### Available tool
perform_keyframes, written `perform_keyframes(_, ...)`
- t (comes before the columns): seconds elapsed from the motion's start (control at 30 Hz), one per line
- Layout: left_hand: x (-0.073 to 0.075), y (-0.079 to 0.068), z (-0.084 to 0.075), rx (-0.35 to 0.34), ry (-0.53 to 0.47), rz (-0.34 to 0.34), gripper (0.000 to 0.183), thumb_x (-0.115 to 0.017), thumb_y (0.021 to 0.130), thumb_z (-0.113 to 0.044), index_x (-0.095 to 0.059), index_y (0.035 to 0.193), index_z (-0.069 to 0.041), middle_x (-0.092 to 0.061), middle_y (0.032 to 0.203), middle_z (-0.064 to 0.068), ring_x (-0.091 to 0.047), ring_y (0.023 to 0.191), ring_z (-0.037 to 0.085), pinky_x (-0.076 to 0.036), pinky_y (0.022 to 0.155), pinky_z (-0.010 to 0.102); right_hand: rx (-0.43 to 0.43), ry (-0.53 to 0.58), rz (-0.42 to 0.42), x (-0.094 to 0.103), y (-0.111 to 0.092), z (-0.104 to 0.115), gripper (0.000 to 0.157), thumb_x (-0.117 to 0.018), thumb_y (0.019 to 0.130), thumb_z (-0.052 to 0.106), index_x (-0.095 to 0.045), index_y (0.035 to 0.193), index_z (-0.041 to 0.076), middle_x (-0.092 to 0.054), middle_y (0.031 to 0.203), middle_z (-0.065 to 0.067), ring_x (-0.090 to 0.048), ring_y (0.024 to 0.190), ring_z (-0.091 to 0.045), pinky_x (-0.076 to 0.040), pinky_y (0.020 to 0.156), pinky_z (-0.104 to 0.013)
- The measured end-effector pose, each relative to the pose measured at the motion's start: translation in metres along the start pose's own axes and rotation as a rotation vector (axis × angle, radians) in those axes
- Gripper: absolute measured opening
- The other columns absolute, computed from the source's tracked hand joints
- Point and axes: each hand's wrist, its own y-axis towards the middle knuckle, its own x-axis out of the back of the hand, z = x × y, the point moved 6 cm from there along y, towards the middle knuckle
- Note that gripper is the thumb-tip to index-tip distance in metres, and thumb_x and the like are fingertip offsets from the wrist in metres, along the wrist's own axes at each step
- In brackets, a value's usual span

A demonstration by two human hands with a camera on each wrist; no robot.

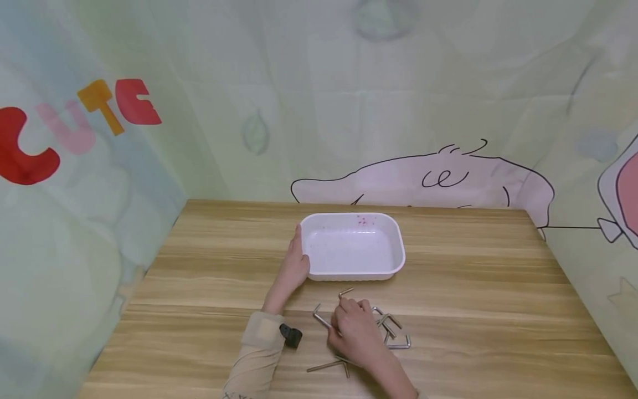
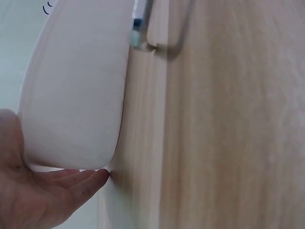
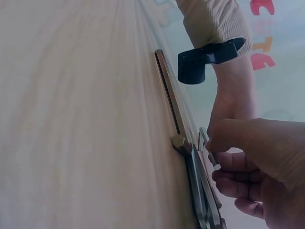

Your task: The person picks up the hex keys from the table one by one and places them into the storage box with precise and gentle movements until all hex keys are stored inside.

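A white plastic tray point(image 1: 351, 276), its inside bare but for small reddish specks, stands on the wooden table. My left hand point(image 1: 293, 265) rests against its left end, fingers extended along the outer wall and thumb by the front corner. In the left wrist view those fingers point(image 2: 81, 186) lie straight against the tray's end. My right hand point(image 1: 356, 330) is in front of the tray, among several L-shaped hex keys point(image 1: 399, 347). Between its thumb and fingers it pinches a silver hex key point(image 3: 216, 163), mostly covered by the hand.
A bronze-coloured hex key point(image 1: 324, 366) lies left of the right wrist, and a silver one point(image 1: 322, 317) shows beside the thumb. A black camera mount point(image 1: 291, 336) sticks out from the left sleeve. Printed cloth point(image 1: 319, 100) hangs behind the table.
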Motion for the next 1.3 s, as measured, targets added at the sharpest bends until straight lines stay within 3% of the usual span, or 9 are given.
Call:
perform_keyframes(0.47,0.001,0.0,0.0,0.004,0.001,-0.006,0.073,-0.036,0.091,0.001,-0.002,0.155,-0.004,-0.016,0.159,0.024,-0.02,0.146,0.038,-0.02,0.121,0.05,0.039,0.001,-0.053,0.009,0.0,-0.005,0.017,-0.071,0.071,0.025,-0.055,0.067,0.023,-0.045,0.073,0.013,-0.04,0.071,-0.006,-0.032,0.066,-0.021)
perform_keyframes(1.13,0.001,-0.002,0.001,0.015,-0.027,-0.008,0.072,-0.035,0.091,0.001,-0.003,0.155,-0.005,-0.014,0.159,0.023,-0.019,0.147,0.038,-0.017,0.121,0.049,0.11,0.066,-0.221,0.024,0.008,-0.014,0.019,-0.074,0.068,0.019,-0.056,0.072,0.019,-0.05,0.077,0.01,-0.045,0.075,-0.008,-0.039,0.073,-0.026)
perform_keyframes(1.3,0.002,-0.004,-0.003,-0.011,-0.06,-0.025,0.073,-0.034,0.09,0.001,-0.003,0.155,-0.007,-0.016,0.158,0.026,-0.02,0.145,0.042,-0.018,0.12,0.052,0.116,0.078,-0.246,0.027,0.01,-0.016,0.019,-0.075,0.066,0.017,-0.058,0.074,0.017,-0.051,0.079,0.009,-0.046,0.077,-0.008,-0.04,0.074,-0.026)
